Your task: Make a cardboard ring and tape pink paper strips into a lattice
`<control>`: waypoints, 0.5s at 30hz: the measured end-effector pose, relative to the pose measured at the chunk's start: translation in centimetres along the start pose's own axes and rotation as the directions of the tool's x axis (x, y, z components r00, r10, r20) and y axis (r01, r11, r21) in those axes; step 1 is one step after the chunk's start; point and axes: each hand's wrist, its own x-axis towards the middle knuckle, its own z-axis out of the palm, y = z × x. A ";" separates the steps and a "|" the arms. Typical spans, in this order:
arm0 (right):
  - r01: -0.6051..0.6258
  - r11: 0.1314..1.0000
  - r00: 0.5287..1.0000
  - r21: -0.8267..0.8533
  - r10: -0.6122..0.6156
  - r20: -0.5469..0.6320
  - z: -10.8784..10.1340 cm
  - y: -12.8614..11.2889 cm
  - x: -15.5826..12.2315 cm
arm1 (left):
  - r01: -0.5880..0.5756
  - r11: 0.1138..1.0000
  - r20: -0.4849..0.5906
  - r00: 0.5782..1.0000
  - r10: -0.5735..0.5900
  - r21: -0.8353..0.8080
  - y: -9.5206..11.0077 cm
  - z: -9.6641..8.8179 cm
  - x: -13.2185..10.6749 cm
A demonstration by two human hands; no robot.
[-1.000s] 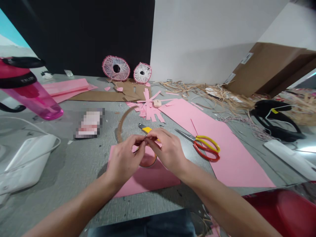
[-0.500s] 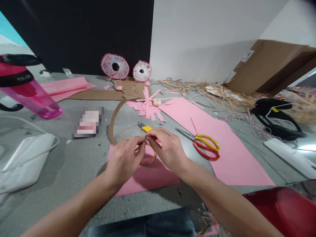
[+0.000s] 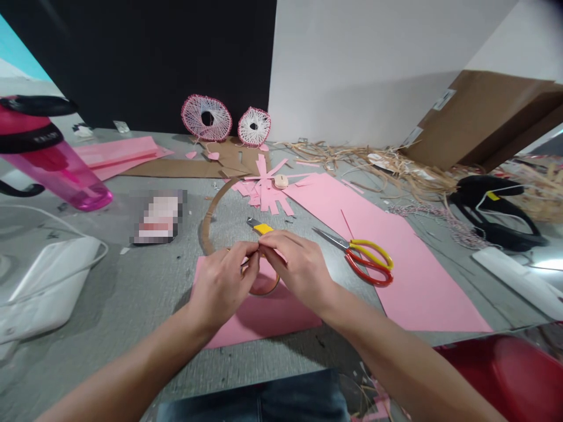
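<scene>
My left hand [image 3: 222, 284] and my right hand [image 3: 295, 265] meet at the fingertips above a small pink sheet [image 3: 264, 316]. Both pinch a tiny object between thumb and fingers; it is too small to name. Under the hands lies a small ring [image 3: 266, 286] on the pink sheet. A yellow utility knife [image 3: 260, 227] lies just beyond the fingertips. A cardboard arc [image 3: 210, 218] curves behind the left hand.
Red and yellow scissors [image 3: 363, 257] lie on a large pink sheet [image 3: 396, 264] to the right. Pink strips [image 3: 264, 190], two string-wrapped rings [image 3: 206, 118], straw [image 3: 387, 164], a cardboard box [image 3: 488, 117], a black glue gun [image 3: 497, 214], a pink bottle [image 3: 53, 164] and a white adapter [image 3: 48, 287] surround them.
The hands stay together at the fingertips with only slight finger shifts. The view moved a little.
</scene>
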 end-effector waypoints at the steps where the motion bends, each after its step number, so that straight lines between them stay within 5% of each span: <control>1: -0.003 1.000 1.000 0.008 0.003 0.007 0.0 0.0 0.0 | -0.004 1.000 0.000 1.000 0.004 0.007 0.0 0.0 0.0; 15: -0.060 0.992 0.998 0.111 0.062 -0.021 -0.2 0.3 0.2 | 0.149 0.974 0.045 0.989 -0.143 -0.173 0.5 -0.3 0.4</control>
